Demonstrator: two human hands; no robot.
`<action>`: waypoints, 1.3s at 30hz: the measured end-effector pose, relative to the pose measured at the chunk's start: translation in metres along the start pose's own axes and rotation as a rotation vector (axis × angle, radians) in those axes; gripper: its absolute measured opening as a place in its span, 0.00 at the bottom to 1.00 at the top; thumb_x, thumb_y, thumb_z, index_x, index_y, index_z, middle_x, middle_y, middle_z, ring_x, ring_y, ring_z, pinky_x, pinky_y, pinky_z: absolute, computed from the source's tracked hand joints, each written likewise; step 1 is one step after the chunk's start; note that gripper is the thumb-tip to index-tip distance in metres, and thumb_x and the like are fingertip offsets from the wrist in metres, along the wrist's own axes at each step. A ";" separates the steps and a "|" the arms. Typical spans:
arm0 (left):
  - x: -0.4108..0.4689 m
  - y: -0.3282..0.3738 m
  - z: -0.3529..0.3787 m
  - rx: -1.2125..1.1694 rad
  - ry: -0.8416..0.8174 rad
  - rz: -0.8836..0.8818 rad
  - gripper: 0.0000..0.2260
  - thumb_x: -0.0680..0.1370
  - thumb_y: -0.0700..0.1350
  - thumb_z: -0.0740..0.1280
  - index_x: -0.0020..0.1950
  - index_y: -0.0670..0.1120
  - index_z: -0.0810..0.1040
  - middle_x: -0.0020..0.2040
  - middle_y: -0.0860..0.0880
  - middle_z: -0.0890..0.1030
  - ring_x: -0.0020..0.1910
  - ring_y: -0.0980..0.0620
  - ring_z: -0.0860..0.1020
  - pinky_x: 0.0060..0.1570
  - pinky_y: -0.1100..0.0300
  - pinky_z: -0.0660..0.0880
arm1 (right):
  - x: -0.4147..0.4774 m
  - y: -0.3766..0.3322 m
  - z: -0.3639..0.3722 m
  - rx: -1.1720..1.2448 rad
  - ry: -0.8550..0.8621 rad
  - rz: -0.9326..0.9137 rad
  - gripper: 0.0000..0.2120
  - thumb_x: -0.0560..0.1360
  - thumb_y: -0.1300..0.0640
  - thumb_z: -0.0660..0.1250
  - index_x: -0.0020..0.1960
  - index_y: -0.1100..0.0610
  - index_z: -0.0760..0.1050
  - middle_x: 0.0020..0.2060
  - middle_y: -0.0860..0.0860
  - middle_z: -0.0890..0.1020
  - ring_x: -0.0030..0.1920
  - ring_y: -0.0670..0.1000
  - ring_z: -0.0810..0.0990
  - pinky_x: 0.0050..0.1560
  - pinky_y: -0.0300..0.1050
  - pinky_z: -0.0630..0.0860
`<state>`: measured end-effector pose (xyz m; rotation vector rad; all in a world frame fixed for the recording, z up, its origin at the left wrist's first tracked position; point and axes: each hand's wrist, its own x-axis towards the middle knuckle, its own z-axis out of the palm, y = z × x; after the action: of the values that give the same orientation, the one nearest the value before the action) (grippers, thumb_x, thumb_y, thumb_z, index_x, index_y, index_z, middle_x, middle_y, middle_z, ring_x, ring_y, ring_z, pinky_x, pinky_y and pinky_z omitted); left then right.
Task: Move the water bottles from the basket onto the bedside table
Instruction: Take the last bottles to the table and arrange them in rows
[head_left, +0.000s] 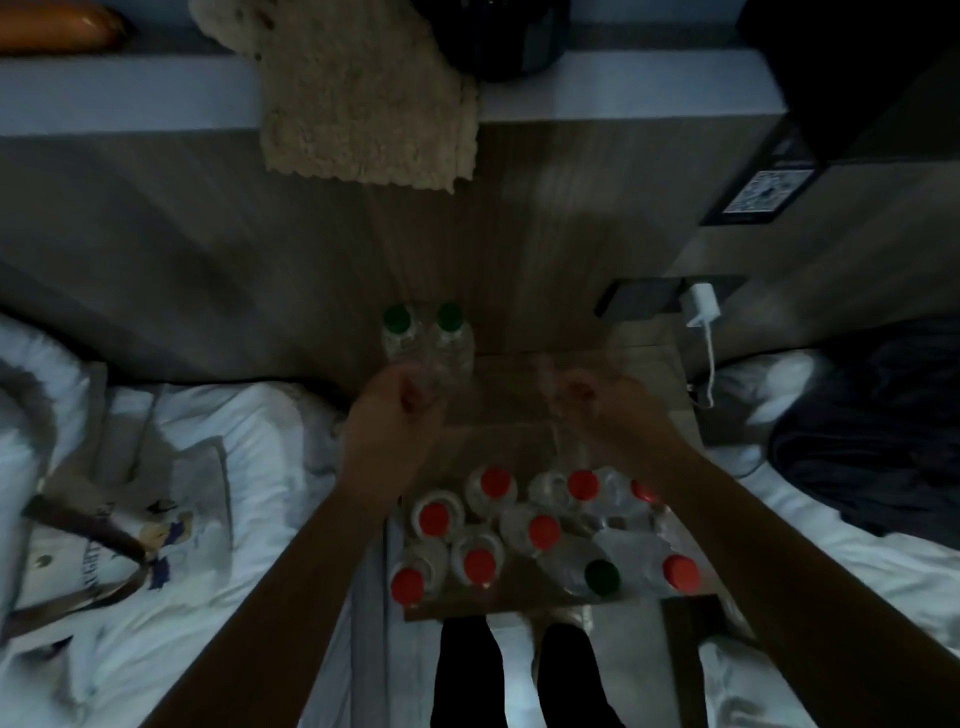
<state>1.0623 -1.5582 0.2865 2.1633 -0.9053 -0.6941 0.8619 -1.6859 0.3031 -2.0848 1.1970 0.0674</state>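
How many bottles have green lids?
3. Two green-lidded bottles stand together at the back of the table; a third sits among the red-lidded ones in front. Others may be hidden.

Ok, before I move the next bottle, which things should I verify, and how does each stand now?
1. Room on the bedside table: ok, bare wood shows between the hands.
2. The two green-capped bottles upright at the back: ok.
3. Grip of the left hand: cannot tell, blurred.
4. Grip of the right hand: cannot tell, blurred.
5. The red-capped bottles within reach: ok, clustered just below the hands.
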 end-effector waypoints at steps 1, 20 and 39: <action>-0.015 0.008 0.002 0.001 -0.011 0.018 0.10 0.73 0.50 0.68 0.53 0.51 0.75 0.46 0.53 0.79 0.47 0.51 0.78 0.52 0.53 0.76 | -0.015 0.007 -0.005 0.006 0.000 -0.011 0.14 0.78 0.50 0.62 0.62 0.51 0.73 0.49 0.51 0.82 0.46 0.49 0.81 0.49 0.48 0.79; -0.161 0.042 0.127 0.461 -0.342 0.054 0.19 0.73 0.54 0.66 0.61 0.48 0.70 0.55 0.46 0.76 0.50 0.44 0.78 0.48 0.48 0.77 | -0.142 0.128 0.002 -0.161 -0.224 -0.174 0.16 0.75 0.50 0.65 0.61 0.54 0.73 0.55 0.52 0.79 0.53 0.51 0.78 0.54 0.40 0.71; -0.165 0.032 0.172 0.541 -0.218 0.055 0.17 0.75 0.58 0.64 0.60 0.53 0.73 0.49 0.48 0.81 0.48 0.48 0.79 0.41 0.59 0.73 | -0.133 0.138 0.032 -0.235 -0.160 -0.179 0.17 0.73 0.46 0.64 0.59 0.50 0.69 0.48 0.54 0.80 0.49 0.55 0.80 0.49 0.54 0.77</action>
<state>0.8306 -1.5150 0.2372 2.5468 -1.3906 -0.7281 0.6893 -1.6120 0.2525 -2.3329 0.9401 0.2983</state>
